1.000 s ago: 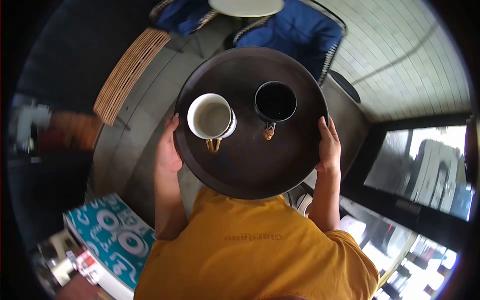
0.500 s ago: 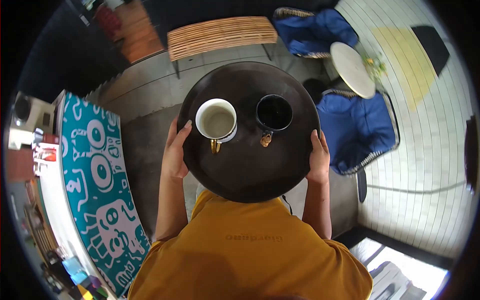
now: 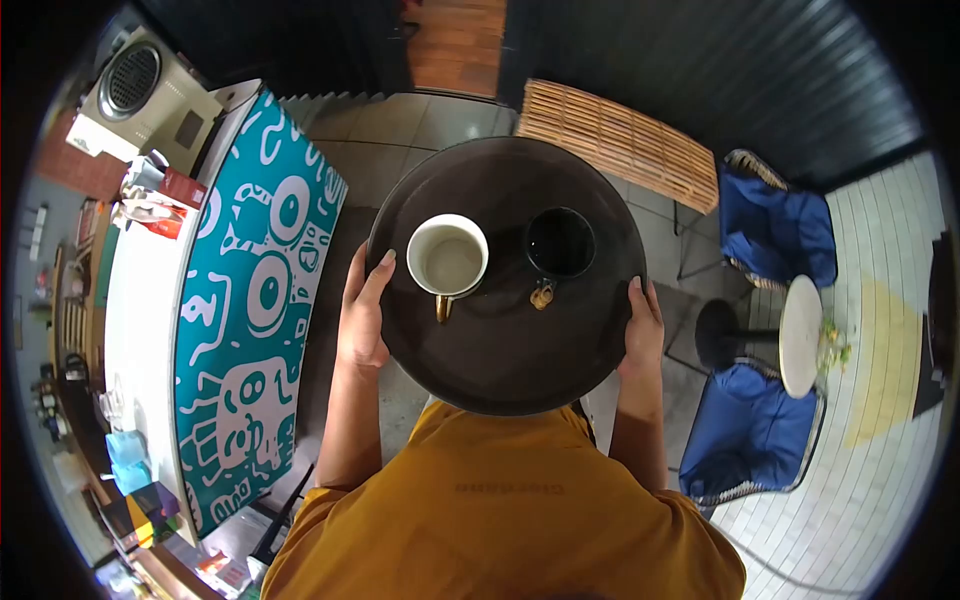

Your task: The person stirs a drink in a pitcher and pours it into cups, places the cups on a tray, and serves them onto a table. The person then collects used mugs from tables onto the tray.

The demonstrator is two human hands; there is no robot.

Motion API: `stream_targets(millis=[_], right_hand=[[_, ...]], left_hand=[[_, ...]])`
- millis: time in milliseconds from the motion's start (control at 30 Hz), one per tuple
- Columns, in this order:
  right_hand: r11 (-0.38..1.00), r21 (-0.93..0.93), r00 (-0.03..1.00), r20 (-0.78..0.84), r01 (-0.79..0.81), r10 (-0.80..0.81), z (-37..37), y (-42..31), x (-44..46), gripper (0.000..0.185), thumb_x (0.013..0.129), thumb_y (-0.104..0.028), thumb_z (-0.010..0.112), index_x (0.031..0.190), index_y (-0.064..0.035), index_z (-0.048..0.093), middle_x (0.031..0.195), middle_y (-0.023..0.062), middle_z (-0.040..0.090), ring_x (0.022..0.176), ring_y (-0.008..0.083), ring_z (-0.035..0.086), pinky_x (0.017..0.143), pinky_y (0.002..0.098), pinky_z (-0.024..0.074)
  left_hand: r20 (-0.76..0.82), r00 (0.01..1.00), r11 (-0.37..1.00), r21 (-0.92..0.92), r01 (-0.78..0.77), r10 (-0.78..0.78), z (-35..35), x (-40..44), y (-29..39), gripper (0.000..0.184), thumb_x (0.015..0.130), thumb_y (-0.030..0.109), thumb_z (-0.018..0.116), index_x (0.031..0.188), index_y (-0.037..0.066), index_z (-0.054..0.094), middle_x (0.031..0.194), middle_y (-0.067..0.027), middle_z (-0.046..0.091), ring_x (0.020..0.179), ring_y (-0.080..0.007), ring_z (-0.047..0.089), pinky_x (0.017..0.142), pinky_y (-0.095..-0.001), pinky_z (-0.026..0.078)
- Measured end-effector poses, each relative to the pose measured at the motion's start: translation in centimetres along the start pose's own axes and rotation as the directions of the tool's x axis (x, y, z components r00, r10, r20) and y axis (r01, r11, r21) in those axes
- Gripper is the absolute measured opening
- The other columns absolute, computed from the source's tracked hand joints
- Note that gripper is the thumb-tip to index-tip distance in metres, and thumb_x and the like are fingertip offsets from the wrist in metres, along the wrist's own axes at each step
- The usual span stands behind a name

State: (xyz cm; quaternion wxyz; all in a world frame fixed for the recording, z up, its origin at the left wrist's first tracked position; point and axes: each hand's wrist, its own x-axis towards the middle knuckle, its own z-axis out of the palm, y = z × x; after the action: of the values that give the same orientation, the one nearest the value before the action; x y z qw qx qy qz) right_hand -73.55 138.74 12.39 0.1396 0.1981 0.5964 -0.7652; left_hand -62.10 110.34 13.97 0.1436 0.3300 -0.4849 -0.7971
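Both hands carry a round dark brown tray in front of my body. My left hand grips its left rim, thumb on top and the other fingers underneath. Opposite it, my right hand holds the right rim the same way. On the tray stand two upright mugs. The white mug with a gold handle is left of centre; its inside looks pale. Right of centre is a black mug with a brownish-gold handle, its inside too dark to make out. Both handles point toward me.
A counter with a teal cartoon front runs along the left, bearing a beige machine. Ahead lie a doorway with wooden floor and a slatted bench. To the right are blue chairs and a round table.
My view has turned left: the bench, chairs and round table have shifted right, and the counter and doorway show more fully. The tray stays in both hands with the mugs on it.
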Motion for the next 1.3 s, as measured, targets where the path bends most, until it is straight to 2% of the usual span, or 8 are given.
stream_targets(millis=[233,400,500,533,567,733,1167,1300], right_hand=[[1.0,0.008,0.938,0.344,0.03,-0.031,11.9,-3.0,13.2,0.047,0.101,-0.025,0.056,0.14,0.0012,0.048,0.132,0.0081,0.058,0.119,0.0182,0.055,0.1,0.0294,0.0438],[0.996,-0.058,0.853,0.521,0.064,-0.024,21.0,-7.3,23.3,0.046,0.102,-0.028,0.053,0.139,-0.0006,0.048,0.135,0.0073,0.055,0.124,0.0174,0.049,0.106,0.0309,0.0366],[0.989,-0.107,0.776,0.63,0.101,-0.011,26.0,-9.1,28.6,0.048,0.102,-0.029,0.053,0.139,0.0007,0.048,0.137,0.0074,0.053,0.126,0.0166,0.047,0.108,0.0304,0.0335],[0.988,-0.118,0.766,0.643,0.096,0.003,27.6,-9.8,29.5,0.048,0.102,-0.029,0.053,0.139,0.0007,0.048,0.137,0.0074,0.053,0.126,0.0166,0.047,0.108,0.0304,0.0335],[0.981,-0.159,0.787,0.617,0.11,0.012,29.6,-10.7,29.9,0.048,0.102,-0.029,0.053,0.139,0.0014,0.048,0.137,0.0077,0.053,0.126,0.0168,0.047,0.108,0.0302,0.0334],[0.947,-0.259,0.762,0.648,0.19,0.024,37.8,-11.2,35.9,0.049,0.102,-0.028,0.052,0.139,0.0033,0.046,0.138,0.0089,0.052,0.127,0.0176,0.046,0.108,0.0301,0.033],[0.993,-0.112,0.669,0.736,-0.025,0.1,63.8,-9.3,47.3,0.044,0.102,-0.023,0.051,0.138,0.0021,0.049,0.137,0.0085,0.055,0.125,0.0183,0.05,0.107,0.0313,0.0374],[0.982,-0.172,0.772,0.634,0.073,0.054,72.0,-8.4,49.0,0.045,0.102,-0.023,0.053,0.138,0.0036,0.049,0.137,0.0088,0.054,0.125,0.0181,0.05,0.107,0.0315,0.0369]], left_hand=[[-0.295,0.948,0.992,0.02,-0.122,0.122,-0.3,11.0,2.6,0.062,0.092,0.03,0.063,0.145,0.005,0.043,0.142,-0.0111,0.05,0.136,-0.0235,0.038,0.113,-0.0362,0.024],[-0.352,0.919,0.972,-0.083,-0.221,0.179,1.0,18.2,5.5,0.067,0.09,0.032,0.064,0.147,0.005,0.041,0.147,-0.0108,0.045,0.139,-0.0235,0.035,0.115,-0.0358,0.023],[-0.43,0.885,0.923,-0.238,-0.303,0.18,4.4,21.4,9.4,0.052,0.098,0.018,0.051,0.147,0.003,0.039,0.139,-0.0111,0.053,0.125,-0.0235,0.053,0.103,-0.0344,0.043],[-0.473,0.863,0.958,-0.118,-0.261,0.176,1.2,23.3,7.6,0.078,0.089,0.034,0.066,0.152,0.003,0.031,0.153,-0.0138,0.038,0.142,-0.0247,0.033,0.116,-0.036,0.024],[-0.495,0.853,0.958,-0.125,-0.26,0.167,1.6,24.3,8.2,0.078,0.089,0.034,0.066,0.152,0.003,0.031,0.153,-0.0138,0.038,0.142,-0.0247,0.033,0.116,-0.036,0.024],[-0.547,0.823,0.916,-0.232,-0.328,0.156,1.7,30.7,11.0,0.073,0.092,0.028,0.064,0.151,0.002,0.031,0.149,-0.0132,0.043,0.137,-0.0243,0.04,0.112,-0.0355,0.032],[-0.49,0.849,0.878,-0.296,-0.376,0.198,-7.3,54.5,24.1,0.056,0.093,0.024,0.063,0.143,0.007,0.047,0.136,-0.0088,0.055,0.126,-0.0207,0.05,0.103,-0.0339,0.041],[-0.545,0.814,0.875,-0.272,-0.401,0.203,-11.3,60.5,27.6,0.049,0.099,0.018,0.052,0.145,0.004,0.041,0.136,-0.0109,0.055,0.123,-0.0238,0.055,0.103,-0.0364,0.044]])
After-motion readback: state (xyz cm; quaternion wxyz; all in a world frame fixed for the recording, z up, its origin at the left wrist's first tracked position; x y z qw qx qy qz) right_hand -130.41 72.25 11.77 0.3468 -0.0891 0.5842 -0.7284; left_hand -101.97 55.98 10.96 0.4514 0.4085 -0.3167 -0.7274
